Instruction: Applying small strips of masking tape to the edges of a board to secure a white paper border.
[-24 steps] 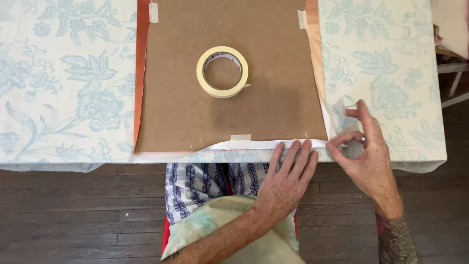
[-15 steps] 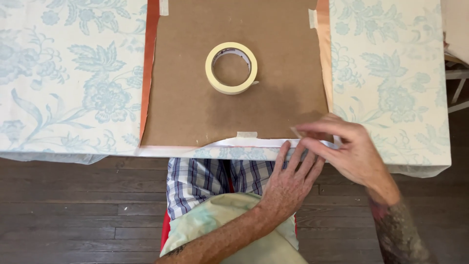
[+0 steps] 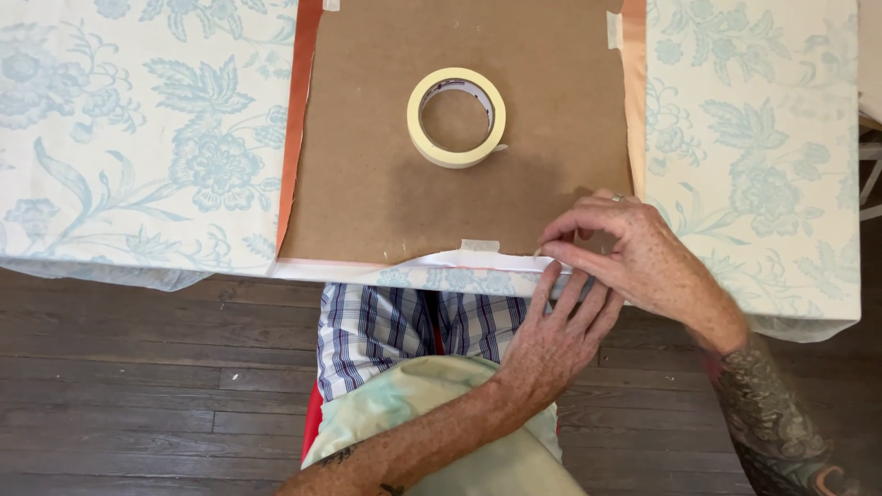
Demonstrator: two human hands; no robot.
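Note:
A brown hardboard panel (image 3: pixel 386 202) lies on an orange sheet (image 3: pixel 292 138) on the table. A white-edged patterned strip (image 3: pixel 367 269) is folded up over the panel's near edge. My left hand (image 3: pixel 560 321) presses flat against that strip at the table's front edge, fingers pointing up. Just above it, my right hand (image 3: pixel 634 257) pinches a small piece of masking tape (image 3: pixel 539 249) at the panel's lower right edge. A roll of cream masking tape (image 3: pixel 423 138) lies flat on the panel, farther back.
Short tape pieces hold the fold at the near middle (image 3: pixel 480 245) and the panel's far right corner (image 3: pixel 614 30). A blue floral tablecloth (image 3: pixel 138 138) covers the table. Dark wood floor (image 3: pixel 138 386) lies below, and white furniture (image 3: pixel 871 174) stands at the right edge.
My right hand has moved left from the table's right side to the panel's near edge, carrying the tape piece. My left hand has stayed on the folded strip.

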